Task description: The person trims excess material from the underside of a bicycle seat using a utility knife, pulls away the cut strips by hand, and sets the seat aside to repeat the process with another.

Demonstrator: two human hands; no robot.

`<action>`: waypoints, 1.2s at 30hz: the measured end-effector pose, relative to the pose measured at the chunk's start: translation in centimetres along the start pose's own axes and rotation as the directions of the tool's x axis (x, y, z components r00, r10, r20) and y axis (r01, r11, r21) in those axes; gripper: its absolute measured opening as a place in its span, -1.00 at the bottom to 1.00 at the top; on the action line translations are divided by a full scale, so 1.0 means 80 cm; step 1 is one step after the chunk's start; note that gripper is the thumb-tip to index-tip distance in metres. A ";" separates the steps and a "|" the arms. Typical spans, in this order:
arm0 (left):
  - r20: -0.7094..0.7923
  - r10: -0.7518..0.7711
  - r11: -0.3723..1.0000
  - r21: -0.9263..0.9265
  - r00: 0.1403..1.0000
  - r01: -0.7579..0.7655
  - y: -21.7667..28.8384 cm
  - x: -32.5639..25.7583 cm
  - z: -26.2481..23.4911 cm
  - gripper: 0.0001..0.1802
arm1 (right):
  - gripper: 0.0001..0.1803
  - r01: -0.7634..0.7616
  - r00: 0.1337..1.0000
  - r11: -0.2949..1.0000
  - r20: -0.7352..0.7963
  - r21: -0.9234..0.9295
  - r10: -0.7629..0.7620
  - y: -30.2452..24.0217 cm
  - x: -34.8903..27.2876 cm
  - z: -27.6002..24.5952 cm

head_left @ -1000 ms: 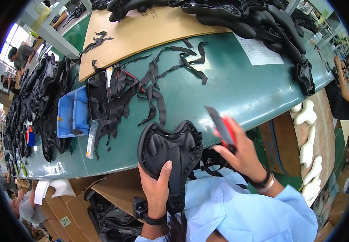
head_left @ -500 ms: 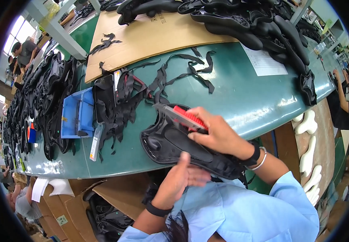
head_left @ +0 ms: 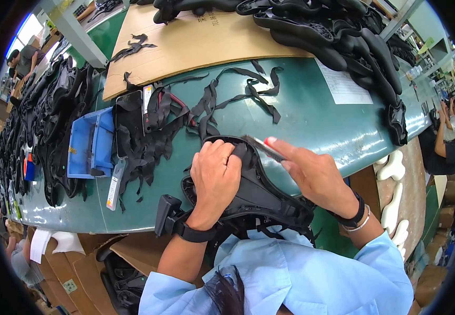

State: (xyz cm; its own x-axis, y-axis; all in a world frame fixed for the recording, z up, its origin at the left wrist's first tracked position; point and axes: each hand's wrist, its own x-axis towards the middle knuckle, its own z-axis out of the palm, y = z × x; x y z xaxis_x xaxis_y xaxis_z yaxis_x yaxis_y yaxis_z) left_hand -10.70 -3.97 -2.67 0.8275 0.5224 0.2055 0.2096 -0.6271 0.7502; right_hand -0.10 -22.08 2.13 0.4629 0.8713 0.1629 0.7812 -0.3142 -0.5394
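Note:
A black bicycle saddle (head_left: 261, 194) lies underside up at the table's near edge, against my body. My left hand (head_left: 214, 178) is closed on its far left rim, the fingers curled over the edge. In my right hand (head_left: 314, 178) is a red utility knife (head_left: 266, 149). Its blade reaches the saddle's far rim, to the right of my left hand. My right fingers hide most of the knife's handle.
Black fabric strips (head_left: 156, 142) lie beside a blue bin (head_left: 92, 144) on the green table. Saddles are heaped at left (head_left: 62, 126) and far right (head_left: 338, 31), some on cardboard (head_left: 206, 47). A yellow-labelled cutter (head_left: 115, 184) lies nearby. White foam pieces (head_left: 393, 202) stand at right.
My left hand has moved up from the near side and now grips the saddle's rim. The saddle has turned. The knife has tilted, its blade now at the far rim.

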 end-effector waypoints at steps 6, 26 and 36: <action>-0.052 -0.211 0.942 -0.278 0.976 0.189 -0.008 0.002 0.007 -0.81 | -0.31 -0.062 0.976 0.957 0.183 -0.284 0.118 -0.023 -0.015 0.017; -0.440 -0.478 0.735 -0.675 0.760 0.072 -0.103 0.020 -0.215 -0.35 | -0.71 -0.255 0.806 0.622 -0.192 0.741 0.560 0.028 -0.062 0.016; 0.086 -0.195 0.915 -0.342 0.977 0.213 -0.015 0.158 -0.095 -0.48 | -0.74 -0.304 0.756 0.418 -0.049 0.856 0.652 0.062 -0.068 0.047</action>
State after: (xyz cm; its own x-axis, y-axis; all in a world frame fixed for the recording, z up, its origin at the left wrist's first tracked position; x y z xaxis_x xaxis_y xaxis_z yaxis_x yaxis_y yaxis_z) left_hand -4.40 7.75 3.82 0.8124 0.5830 0.0001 0.1898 -0.2647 0.9455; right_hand -0.30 -26.96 -4.52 0.8805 0.4353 -0.1878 -0.1730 -0.0738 -0.9822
